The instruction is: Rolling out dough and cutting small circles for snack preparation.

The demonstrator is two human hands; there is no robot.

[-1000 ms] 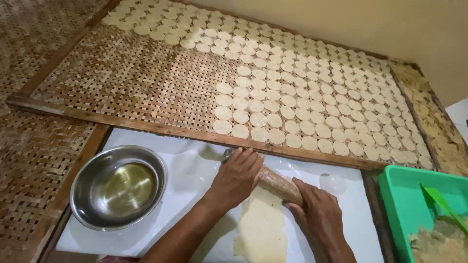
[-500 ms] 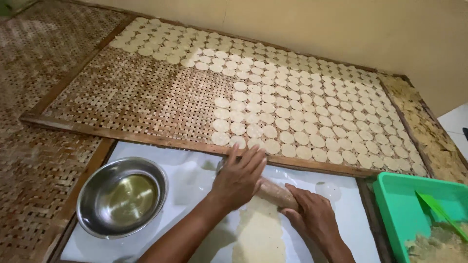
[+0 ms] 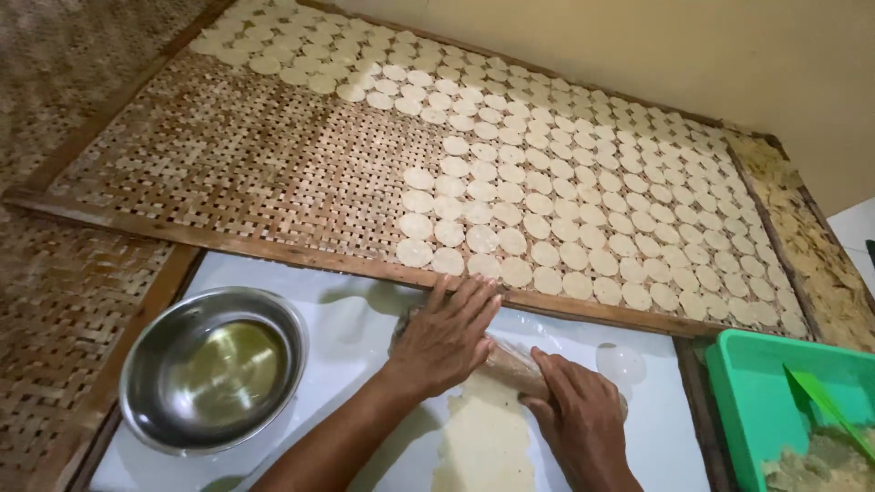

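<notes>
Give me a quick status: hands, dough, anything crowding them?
Both hands, left hand and right hand, flat on wooden rolling pin. Pale dough sheet underneath. Steel bowl alongside, apart.

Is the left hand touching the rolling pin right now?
Touching. In the head view the left hand lies flat, palm down, on the rolling pin, which shows past its fingers over the flattened dough.
</notes>
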